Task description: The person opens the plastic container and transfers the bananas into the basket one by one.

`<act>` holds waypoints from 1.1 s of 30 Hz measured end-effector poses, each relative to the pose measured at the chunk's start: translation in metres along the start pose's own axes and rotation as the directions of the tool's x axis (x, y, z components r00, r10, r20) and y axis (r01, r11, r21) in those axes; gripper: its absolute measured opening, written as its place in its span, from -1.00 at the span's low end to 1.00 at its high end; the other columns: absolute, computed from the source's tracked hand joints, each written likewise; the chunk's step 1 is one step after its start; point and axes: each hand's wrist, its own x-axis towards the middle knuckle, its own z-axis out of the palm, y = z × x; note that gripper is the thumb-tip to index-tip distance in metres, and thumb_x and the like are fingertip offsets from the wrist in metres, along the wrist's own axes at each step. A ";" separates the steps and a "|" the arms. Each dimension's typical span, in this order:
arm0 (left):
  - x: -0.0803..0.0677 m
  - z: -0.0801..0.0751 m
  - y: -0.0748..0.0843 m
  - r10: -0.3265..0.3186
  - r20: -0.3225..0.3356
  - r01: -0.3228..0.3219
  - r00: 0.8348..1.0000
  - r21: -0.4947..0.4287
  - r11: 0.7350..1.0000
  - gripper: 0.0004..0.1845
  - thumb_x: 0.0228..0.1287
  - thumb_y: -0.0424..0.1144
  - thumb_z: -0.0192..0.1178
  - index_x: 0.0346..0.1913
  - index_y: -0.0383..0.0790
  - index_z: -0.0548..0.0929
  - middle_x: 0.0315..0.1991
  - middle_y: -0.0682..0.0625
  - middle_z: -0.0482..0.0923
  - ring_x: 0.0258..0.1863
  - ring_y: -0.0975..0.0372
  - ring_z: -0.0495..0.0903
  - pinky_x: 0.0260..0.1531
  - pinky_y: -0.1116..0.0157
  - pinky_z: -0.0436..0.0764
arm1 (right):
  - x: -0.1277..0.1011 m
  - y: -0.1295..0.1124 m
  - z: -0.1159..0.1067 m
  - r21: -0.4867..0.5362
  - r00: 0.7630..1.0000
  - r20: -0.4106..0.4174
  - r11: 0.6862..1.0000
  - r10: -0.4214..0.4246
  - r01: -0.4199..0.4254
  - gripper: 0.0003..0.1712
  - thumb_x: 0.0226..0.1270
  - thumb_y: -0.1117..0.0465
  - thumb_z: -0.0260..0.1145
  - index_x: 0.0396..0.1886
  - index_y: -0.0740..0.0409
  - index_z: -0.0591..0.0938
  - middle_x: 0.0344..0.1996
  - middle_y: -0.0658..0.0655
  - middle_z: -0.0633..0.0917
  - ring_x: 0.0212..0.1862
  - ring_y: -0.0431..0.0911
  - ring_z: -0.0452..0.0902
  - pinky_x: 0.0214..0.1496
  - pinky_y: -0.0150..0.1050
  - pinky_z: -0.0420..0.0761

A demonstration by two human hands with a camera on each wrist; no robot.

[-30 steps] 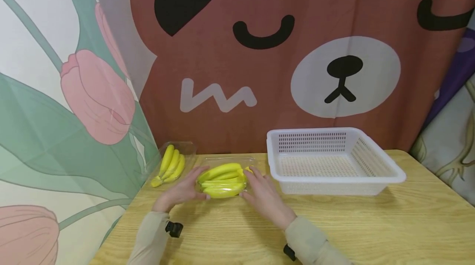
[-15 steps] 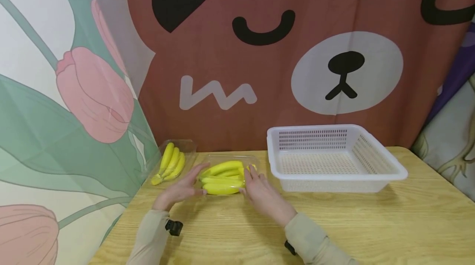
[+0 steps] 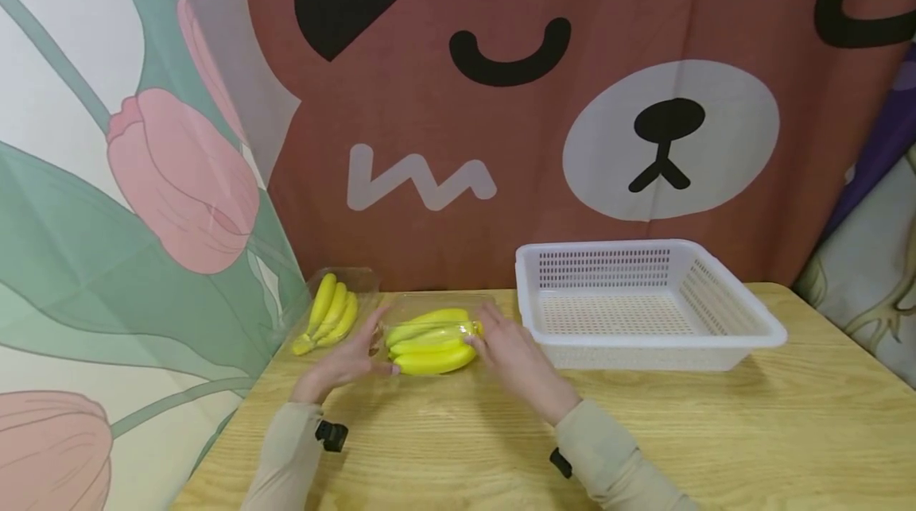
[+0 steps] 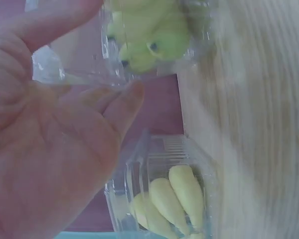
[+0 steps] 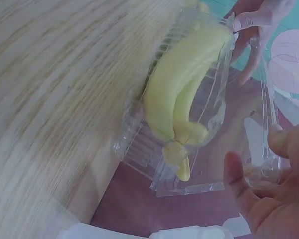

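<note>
A clear plastic box (image 5: 134, 154) with a hinged lid (image 5: 263, 114) stands on the table, holding a bunch of bananas (image 3: 432, 360). Its lid is raised at an angle over the fruit. At the box's left end my left hand (image 3: 342, 364) is spread in a C shape, thumb at the near corner and fingertips touching the lid side. My right hand (image 3: 518, 360) pinches the lid's right edge between thumb and fingers. Behind my left hand lies a second clear box (image 4: 209, 199) with more bananas (image 3: 332, 316), its lid up.
A white perforated basket (image 3: 644, 356) stands to the right of my right hand. The wooden table (image 3: 444, 447) ends at a printed bear curtain (image 3: 529, 257) at the back. A tulip-print curtain (image 3: 186, 201) borders the left side.
My right hand has shifted from lying over the box's right end to pinching the lid's edge. That edge now shows across the bananas. My left hand has barely moved.
</note>
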 end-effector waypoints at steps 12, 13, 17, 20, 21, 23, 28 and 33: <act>0.000 0.006 0.000 -0.204 -0.033 0.207 0.978 0.154 0.966 0.17 0.21 0.10 0.35 0.58 -0.20 -0.24 0.57 -0.23 -0.22 0.49 -0.13 -0.04 0.35 -0.16 0.14 | 0.003 0.000 -0.009 0.082 0.977 -0.165 0.989 0.135 -0.122 -0.50 0.42 0.04 0.30 0.21 0.24 0.52 -0.04 0.17 0.65 -0.29 -0.03 0.65 -0.26 -0.16 0.66; 0.001 0.008 0.000 -0.219 -0.032 0.221 0.975 0.224 0.949 0.17 0.19 0.19 0.32 0.58 -0.24 -0.19 0.57 -0.22 -0.21 0.49 -0.12 -0.04 0.35 -0.16 0.13 | 0.003 0.000 -0.010 0.098 0.973 -0.172 0.986 0.153 -0.137 -0.50 0.41 0.01 0.31 0.20 0.20 0.55 -0.02 0.15 0.63 -0.27 -0.04 0.63 -0.24 -0.17 0.65; 0.004 0.014 -0.001 -0.204 -0.028 0.203 0.978 0.318 0.926 0.14 0.22 0.26 0.26 0.58 -0.22 -0.16 0.58 -0.14 -0.30 0.52 -0.06 -0.17 0.40 -0.14 0.04 | 0.003 0.000 -0.013 0.100 0.962 -0.198 0.980 0.188 -0.171 -0.49 0.36 -0.05 0.35 0.17 0.16 0.62 -0.14 0.13 0.52 -0.36 -0.11 0.48 -0.31 -0.26 0.55; 0.005 0.017 -0.003 -0.190 -0.035 0.191 0.981 0.323 0.927 0.14 0.22 0.25 0.27 0.58 -0.24 -0.16 0.58 -0.14 -0.30 0.53 -0.04 -0.21 0.40 -0.13 0.02 | 0.003 0.001 -0.014 0.074 0.962 -0.205 0.983 0.182 -0.170 -0.47 0.35 -0.07 0.35 0.16 0.17 0.63 -0.27 0.14 0.53 -0.45 -0.14 0.36 -0.40 -0.28 0.48; 0.005 0.018 -0.003 -0.189 -0.041 0.191 0.981 0.325 0.926 0.14 0.21 0.25 0.28 0.58 -0.25 -0.16 0.58 -0.14 -0.30 0.53 -0.04 -0.20 0.40 -0.13 0.02 | 0.003 0.001 -0.014 0.069 0.962 -0.206 0.984 0.176 -0.165 -0.47 0.35 -0.06 0.35 0.16 0.18 0.63 -0.32 0.12 0.53 -0.47 -0.14 0.34 -0.42 -0.27 0.47; 0.005 0.019 -0.002 -0.190 -0.050 0.196 0.980 0.319 0.927 0.15 0.20 0.24 0.29 0.58 -0.25 -0.14 0.58 -0.15 -0.28 0.53 -0.05 -0.20 0.40 -0.14 0.03 | 0.004 0.001 -0.015 0.078 0.961 -0.211 0.983 0.178 -0.165 -0.47 0.35 -0.05 0.35 0.15 0.20 0.63 -0.43 0.07 0.52 -0.50 -0.13 0.31 -0.44 -0.25 0.44; 0.006 0.021 -0.002 -0.197 -0.065 0.208 0.978 0.318 0.925 0.17 0.18 0.26 0.30 0.58 -0.25 -0.14 0.58 -0.16 -0.28 0.52 -0.06 -0.19 0.40 -0.13 0.02 | 0.004 0.000 -0.019 0.145 0.957 -0.214 0.976 0.194 -0.165 -0.51 0.37 0.08 0.36 0.20 0.23 0.59 -0.55 -0.05 0.51 -0.50 -0.17 0.37 -0.42 -0.25 0.45; 0.006 0.022 0.000 -0.208 -0.063 0.217 0.976 0.301 0.929 0.18 0.17 0.24 0.32 0.58 -0.24 -0.16 0.58 -0.15 -0.32 0.52 -0.07 -0.20 0.40 -0.14 0.00 | 0.005 0.000 -0.021 0.186 0.960 -0.227 0.975 0.166 -0.124 -0.52 0.39 0.22 0.33 0.27 0.18 0.54 -0.44 -0.04 0.64 -0.45 -0.20 0.48 -0.37 -0.26 0.54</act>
